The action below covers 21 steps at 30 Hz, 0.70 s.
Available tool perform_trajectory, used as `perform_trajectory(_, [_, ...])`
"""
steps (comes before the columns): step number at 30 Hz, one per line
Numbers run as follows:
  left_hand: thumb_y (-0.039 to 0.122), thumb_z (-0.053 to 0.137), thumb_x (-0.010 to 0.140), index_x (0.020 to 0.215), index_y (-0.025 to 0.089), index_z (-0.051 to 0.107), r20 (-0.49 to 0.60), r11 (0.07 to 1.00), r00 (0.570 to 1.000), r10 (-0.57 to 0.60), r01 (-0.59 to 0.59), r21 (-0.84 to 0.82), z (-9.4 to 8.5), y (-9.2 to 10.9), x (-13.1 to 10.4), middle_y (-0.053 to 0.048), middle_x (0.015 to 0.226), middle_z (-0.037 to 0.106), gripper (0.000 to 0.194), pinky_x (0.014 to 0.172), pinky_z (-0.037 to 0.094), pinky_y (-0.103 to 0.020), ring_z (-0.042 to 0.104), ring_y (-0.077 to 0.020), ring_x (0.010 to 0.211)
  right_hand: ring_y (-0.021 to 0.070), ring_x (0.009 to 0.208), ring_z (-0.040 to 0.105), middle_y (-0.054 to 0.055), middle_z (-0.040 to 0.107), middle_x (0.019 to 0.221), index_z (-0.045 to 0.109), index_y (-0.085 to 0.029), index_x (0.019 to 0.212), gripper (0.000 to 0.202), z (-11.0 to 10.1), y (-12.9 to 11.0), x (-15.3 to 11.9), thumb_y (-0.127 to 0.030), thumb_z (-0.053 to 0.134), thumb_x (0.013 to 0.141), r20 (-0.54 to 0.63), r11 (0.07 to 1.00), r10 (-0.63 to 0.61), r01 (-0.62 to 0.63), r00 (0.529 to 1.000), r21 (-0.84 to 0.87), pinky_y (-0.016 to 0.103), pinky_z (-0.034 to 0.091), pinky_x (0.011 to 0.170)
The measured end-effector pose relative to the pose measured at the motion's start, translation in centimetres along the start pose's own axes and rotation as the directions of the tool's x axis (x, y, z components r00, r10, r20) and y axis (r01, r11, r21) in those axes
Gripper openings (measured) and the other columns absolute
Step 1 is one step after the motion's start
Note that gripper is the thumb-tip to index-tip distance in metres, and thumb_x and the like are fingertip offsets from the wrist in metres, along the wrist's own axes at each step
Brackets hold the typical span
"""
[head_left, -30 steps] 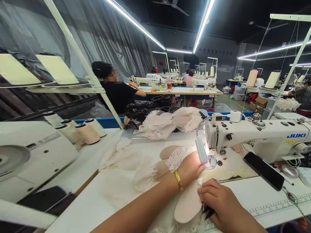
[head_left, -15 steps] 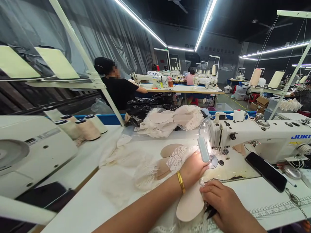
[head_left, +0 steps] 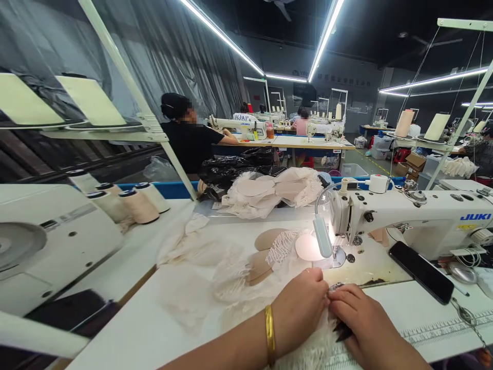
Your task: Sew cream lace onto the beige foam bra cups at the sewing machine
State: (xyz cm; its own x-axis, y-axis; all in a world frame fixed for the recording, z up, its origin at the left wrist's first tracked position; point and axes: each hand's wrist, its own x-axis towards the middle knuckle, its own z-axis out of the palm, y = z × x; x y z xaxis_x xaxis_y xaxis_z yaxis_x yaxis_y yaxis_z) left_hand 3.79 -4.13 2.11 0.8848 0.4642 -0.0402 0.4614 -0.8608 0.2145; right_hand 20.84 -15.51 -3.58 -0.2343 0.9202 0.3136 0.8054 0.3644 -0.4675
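My left hand (head_left: 298, 308), with a gold bracelet at its wrist, is closed on pale lace fabric (head_left: 314, 349) in front of the sewing machine (head_left: 412, 208). Right beside it, my right hand (head_left: 364, 321) pinches the edge of the same lace, fingertips nearly touching the left hand's. A dark pointed tool (head_left: 342, 331) pokes out beneath the right palm; its kind is hidden. Beyond the left hand a pale oval pad (head_left: 308, 247) lies under the machine's small lamp (head_left: 322, 236). Beige pads (head_left: 260, 267) with white lace lie to its left.
A black phone (head_left: 421, 272) rests on the table at right, above a printed ruler (head_left: 435, 329). Several thread cones (head_left: 139, 205) stand at left. A heap of lace pieces (head_left: 265, 192) sits at the back. Across the blue edge, a person in black (head_left: 188, 139) works.
My left hand has drawn back from under the lamp toward my right hand, uncovering the pale oval pad. The oval pad by my wrist is now out of sight. My right hand has shifted slightly right.
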Motion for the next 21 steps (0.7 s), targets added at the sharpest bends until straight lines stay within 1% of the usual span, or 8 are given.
perform_trajectory(2, [0.016, 0.063, 0.089, 0.081, 0.018, 0.063, 0.002, 0.998, 0.999, 0.039, -0.039, 0.056, 0.5, 0.3, 0.2, -0.009, 0.097, 0.068, 0.008, 0.08, 0.05, -0.036, 0.063, -0.0259, 0.094, 0.0252, 0.114, 0.057, 0.006, 0.071, 0.121, 0.065, -0.021, 0.113, 0.055, -1.4, 0.6, -0.1, 0.0, 0.051, 0.064, -0.019, 1.0, 0.019, -0.019, 1.0, 0.002, 0.036, 0.053, 0.093])
perform_trajectory(3, [0.013, 0.063, 0.087, 0.084, 0.017, 0.063, 0.006, 0.996, 0.998, 0.069, -0.069, 0.064, 0.5, 0.3, 0.5, -0.009, 0.101, 0.068, 0.006, 0.082, 0.05, -0.036, 0.063, -0.0255, 0.095, 0.0246, 0.109, 0.057, 0.005, 0.071, 0.115, 0.064, -0.021, 0.111, 0.052, -2.1, 1.1, 0.0, 0.002, 0.05, 0.066, -0.032, 0.999, 0.045, -0.045, 0.998, -0.008, 0.036, 0.053, 0.089])
perform_trajectory(5, [0.006, 0.06, 0.084, 0.085, 0.017, 0.061, 0.03, 0.989, 0.99, 0.135, -0.137, 0.056, 0.4, -0.2, 1.5, -0.008, 0.105, 0.067, 0.011, 0.083, 0.051, -0.034, 0.063, -0.0238, 0.094, 0.0234, 0.099, 0.057, 0.003, 0.069, 0.101, 0.062, -0.022, 0.104, 0.046, -3.2, 2.4, 0.2, 0.004, 0.049, 0.069, -0.054, 0.994, 0.103, -0.105, 0.993, -0.033, 0.034, 0.051, 0.081])
perform_trajectory(7, [0.003, 0.058, 0.082, 0.083, 0.018, 0.059, 0.03, 0.985, 0.987, 0.156, -0.158, 0.066, 0.1, -0.9, 2.4, -0.008, 0.102, 0.068, 0.015, 0.08, 0.051, -0.033, 0.063, -0.0228, 0.09, 0.0226, 0.093, 0.055, 0.002, 0.065, 0.094, 0.06, -0.022, 0.099, 0.04, -3.6, 3.8, 0.5, 0.006, 0.049, 0.072, -0.082, 0.989, 0.138, -0.142, 0.987, -0.047, 0.033, 0.049, 0.077])
perform_trajectory(9, [0.001, 0.056, 0.082, 0.086, 0.018, 0.059, -0.009, 0.986, 0.991, 0.134, -0.132, 0.101, -0.1, -1.6, 3.2, -0.007, 0.098, 0.068, 0.018, 0.075, 0.05, -0.032, 0.063, -0.0224, 0.085, 0.0222, 0.091, 0.054, 0.002, 0.063, 0.093, 0.058, -0.022, 0.096, 0.037, -3.5, 4.9, 0.8, 0.006, 0.05, 0.074, -0.111, 0.985, 0.158, -0.165, 0.981, -0.052, 0.034, 0.048, 0.078])
perform_trajectory(11, [-0.002, 0.054, 0.082, 0.09, 0.018, 0.06, -0.051, 0.984, 0.99, 0.134, -0.127, 0.129, -0.2, -2.2, 3.7, -0.006, 0.099, 0.069, 0.022, 0.072, 0.048, -0.032, 0.062, -0.0219, 0.081, 0.0222, 0.091, 0.053, 0.002, 0.062, 0.094, 0.057, -0.022, 0.094, 0.035, -3.1, 5.5, 1.1, 0.006, 0.05, 0.075, -0.133, 0.981, 0.174, -0.184, 0.976, -0.063, 0.034, 0.048, 0.078])
perform_trajectory(15, [-0.002, 0.054, 0.082, 0.088, 0.018, 0.06, -0.075, 0.974, 0.978, 0.196, -0.184, 0.135, -0.1, -2.9, 3.8, -0.006, 0.103, 0.069, 0.022, 0.071, 0.048, -0.031, 0.062, -0.0218, 0.083, 0.0231, 0.092, 0.052, 0.003, 0.062, 0.096, 0.056, -0.022, 0.093, 0.034, -2.5, 5.5, 1.1, 0.006, 0.05, 0.075, -0.143, 0.977, 0.171, -0.187, 0.975, -0.102, 0.034, 0.048, 0.078])
perform_trajectory(21, [0.0, 0.051, 0.085, 0.086, 0.018, 0.06, -0.106, 0.968, 0.965, 0.242, -0.232, 0.095, -0.1, -2.8, 3.8, -0.006, 0.102, 0.07, 0.021, 0.077, 0.051, -0.031, 0.063, -0.0205, 0.083, 0.0234, 0.092, 0.054, 0.004, 0.062, 0.096, 0.056, -0.023, 0.093, 0.033, -2.6, 5.6, 0.9, 0.005, 0.05, 0.077, -0.144, 0.979, 0.158, -0.174, 0.977, -0.108, 0.035, 0.048, 0.077])
